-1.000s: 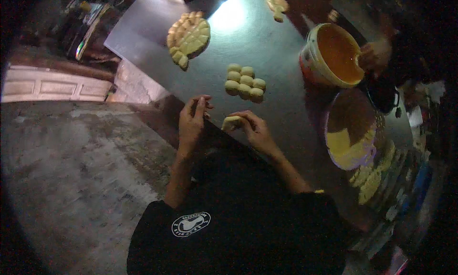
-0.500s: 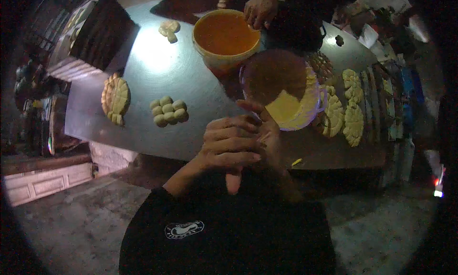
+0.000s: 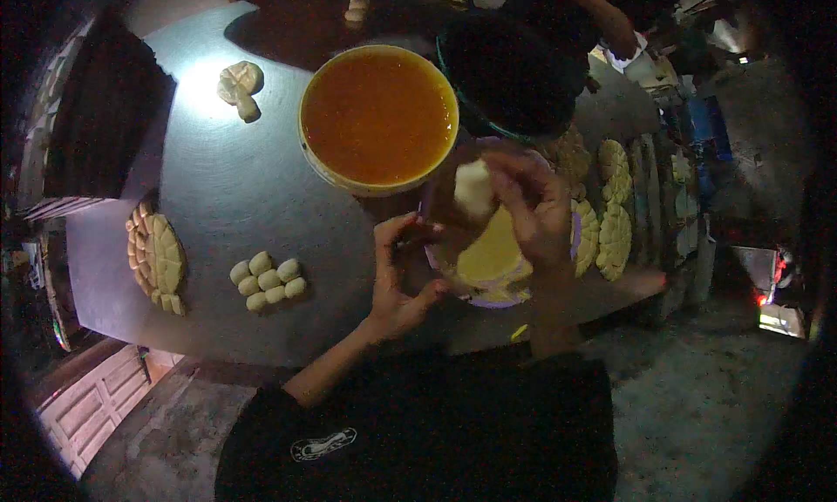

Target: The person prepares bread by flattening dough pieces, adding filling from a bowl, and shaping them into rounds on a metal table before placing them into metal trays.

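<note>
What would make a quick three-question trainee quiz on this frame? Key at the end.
1. Which of the person's hands holds the pale dough lump?
2. True or false: the dough-ball cluster sits inside the purple-rimmed basin.
3. Pick one. The liquid in the round bucket is:
a) white
b) orange
c) green

Key:
1. The right hand; the left hand is open and holds nothing.
2. False: it lies on the grey table, left of the basin.
3. b
</note>
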Demonstrator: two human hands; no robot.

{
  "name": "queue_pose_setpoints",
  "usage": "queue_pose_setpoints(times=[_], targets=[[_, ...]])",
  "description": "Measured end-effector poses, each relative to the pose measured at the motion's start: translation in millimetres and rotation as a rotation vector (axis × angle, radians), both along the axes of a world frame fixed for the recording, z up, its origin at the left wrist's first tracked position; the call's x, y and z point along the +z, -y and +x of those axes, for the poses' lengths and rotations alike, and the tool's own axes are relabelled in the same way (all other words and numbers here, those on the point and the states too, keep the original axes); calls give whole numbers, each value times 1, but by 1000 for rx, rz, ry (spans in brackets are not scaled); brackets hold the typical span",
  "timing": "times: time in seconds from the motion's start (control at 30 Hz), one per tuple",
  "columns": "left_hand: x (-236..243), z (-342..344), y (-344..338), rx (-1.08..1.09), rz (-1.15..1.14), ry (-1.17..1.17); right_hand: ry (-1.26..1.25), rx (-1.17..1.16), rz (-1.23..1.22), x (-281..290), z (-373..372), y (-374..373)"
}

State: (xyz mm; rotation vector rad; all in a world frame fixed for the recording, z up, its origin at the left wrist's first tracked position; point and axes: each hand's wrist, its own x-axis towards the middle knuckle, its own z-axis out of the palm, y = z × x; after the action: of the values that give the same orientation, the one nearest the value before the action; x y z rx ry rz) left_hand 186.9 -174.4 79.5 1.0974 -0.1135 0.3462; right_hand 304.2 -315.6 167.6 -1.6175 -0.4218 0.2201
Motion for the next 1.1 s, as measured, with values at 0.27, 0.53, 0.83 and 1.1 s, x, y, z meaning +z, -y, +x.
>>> queue_pose_setpoints(times=[0.27, 0.53, 0.83, 1.1], targets=[[10, 12, -43, -185, 9, -240, -107, 57, -1148, -108, 218, 24], [21, 12, -56, -171, -24, -370, -247, -43, -715, -86, 190, 13], [49, -4, -23, -109, -318, -449, -352, -7, 341, 5, -34, -35], [86, -67, -1, -215, -695, -677, -316, 57, 295, -29, -124, 25]])
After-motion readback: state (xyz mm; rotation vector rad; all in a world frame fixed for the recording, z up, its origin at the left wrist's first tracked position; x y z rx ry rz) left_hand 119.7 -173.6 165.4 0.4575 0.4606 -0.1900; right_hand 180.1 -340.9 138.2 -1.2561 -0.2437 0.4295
